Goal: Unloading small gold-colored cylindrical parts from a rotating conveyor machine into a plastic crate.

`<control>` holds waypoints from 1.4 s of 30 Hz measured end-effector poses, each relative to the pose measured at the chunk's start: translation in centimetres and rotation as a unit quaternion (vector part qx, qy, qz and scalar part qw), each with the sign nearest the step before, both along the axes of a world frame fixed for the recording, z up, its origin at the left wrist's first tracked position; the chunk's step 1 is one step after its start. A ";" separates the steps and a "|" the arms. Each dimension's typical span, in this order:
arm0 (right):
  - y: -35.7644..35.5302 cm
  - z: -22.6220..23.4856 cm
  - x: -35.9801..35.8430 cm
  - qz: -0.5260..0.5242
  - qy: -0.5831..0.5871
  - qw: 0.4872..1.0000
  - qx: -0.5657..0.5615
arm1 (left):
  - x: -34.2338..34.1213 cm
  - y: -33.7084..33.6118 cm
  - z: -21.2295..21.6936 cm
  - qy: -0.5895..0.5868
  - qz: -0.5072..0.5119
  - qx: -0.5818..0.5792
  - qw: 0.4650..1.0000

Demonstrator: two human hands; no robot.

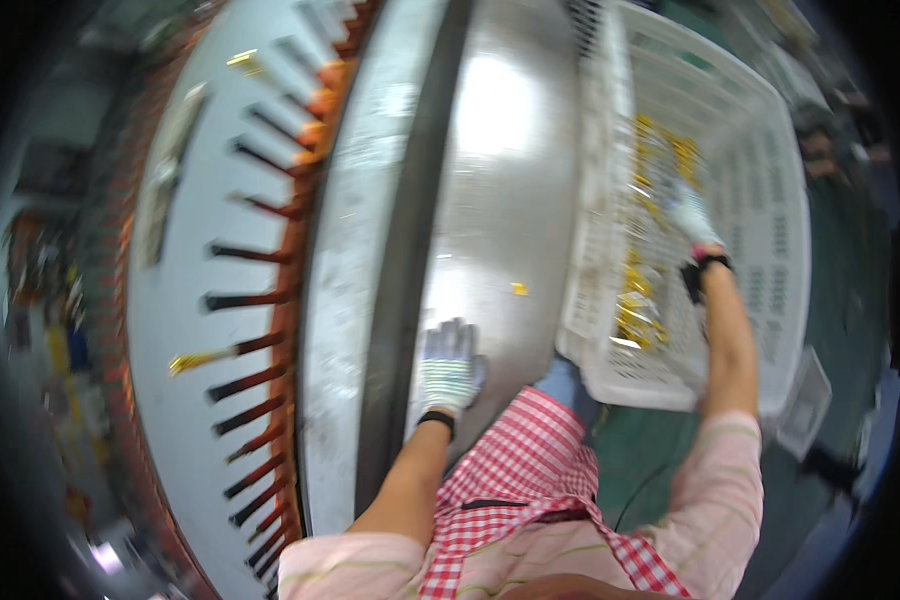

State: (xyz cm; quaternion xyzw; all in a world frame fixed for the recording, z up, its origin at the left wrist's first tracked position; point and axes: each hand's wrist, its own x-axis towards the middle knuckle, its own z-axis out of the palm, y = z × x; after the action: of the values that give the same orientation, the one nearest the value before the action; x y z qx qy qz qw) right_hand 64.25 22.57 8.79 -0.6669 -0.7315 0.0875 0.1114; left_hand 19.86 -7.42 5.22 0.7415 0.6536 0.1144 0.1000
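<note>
My left hand [450, 368], in a pale knitted glove with grey fingertips, lies palm down on the shiny metal worktop [510, 190]. Its fingers are stretched out and it holds nothing. A small yellow piece [519, 289] rests on the worktop a little beyond it to the right. My right hand [692, 215], gloved too, reaches down into a white plastic crate [760, 300]. Shiny gold-coloured pieces [640, 305] lie there in loose heaps, and the hand is at the far heap [670, 150]. Blur hides its fingers and anything they may hold.
To the left, past a raised metal ledge [355, 250], runs a row of dark rods [245, 300] on an orange-red rail. A gold-coloured piece [195, 361] sits on one rod's end, another [245, 62] farther up. A small white bin [805, 405] stands right of the crate.
</note>
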 end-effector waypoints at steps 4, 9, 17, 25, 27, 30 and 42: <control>-1.5 10.0 -4.0 -0.006 0.235 0.954 0.188 | 1.3 0.4 -1.9 -0.082 -0.018 0.058 0.995; -11.5 22.0 -24.5 0.174 0.423 0.883 0.104 | -0.1 -0.5 -2.3 -0.056 0.015 0.068 0.996; -27.0 20.3 -50.3 0.559 0.487 0.657 -0.137 | 0.3 0.2 -6.0 0.297 -0.035 0.107 0.948; -32.3 25.2 -54.6 0.590 0.446 0.651 -0.169 | 0.3 0.2 -4.1 -0.077 -0.040 0.117 0.989; -32.2 28.4 -52.8 0.583 0.472 0.642 -0.158 | -0.2 -0.1 -4.1 -0.086 -0.053 0.120 0.988; -29.8 28.4 -50.0 0.477 0.578 0.644 -0.154 | -0.7 -0.7 -4.2 -0.087 -0.065 0.128 0.986; -27.0 18.7 -50.6 0.315 0.605 0.731 -0.021 | 1.0 -1.8 -2.7 -0.068 -0.054 0.119 0.989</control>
State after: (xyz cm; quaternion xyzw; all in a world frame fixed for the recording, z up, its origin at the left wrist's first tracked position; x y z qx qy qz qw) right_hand 13.67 -4.43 27.52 -0.2066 -0.6759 0.5178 0.4821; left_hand 20.87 -9.21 2.49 0.7725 0.5861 0.2365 0.0611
